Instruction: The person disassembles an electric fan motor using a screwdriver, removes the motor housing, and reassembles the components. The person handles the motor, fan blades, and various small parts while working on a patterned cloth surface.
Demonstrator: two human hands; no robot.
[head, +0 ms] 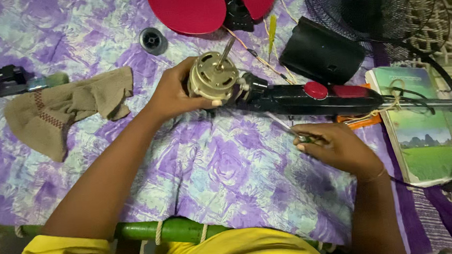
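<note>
My left hand (170, 94) grips a round metal fan motor (213, 77) with its shaft pointing up and away. The motor sits at the end of a black fan neck housing (296, 98) with a red button (315, 90), lying across a purple patterned cloth (213, 169). My right hand (335, 147) is closed around a screwdriver (282, 125); its thin shaft points up-left toward the housing underside, the tip close to it. Thin wires (256, 56) run from the motor toward the back.
Red fan blades (194, 10) and a black wire fan guard (379, 5) lie at the back. A black motor cover (320, 52), a small black cap (153, 40), a tan rag (60, 112), a green book (422, 127), orange-handled pliers (359, 120) and a green bed rail (164, 229) surround the spot.
</note>
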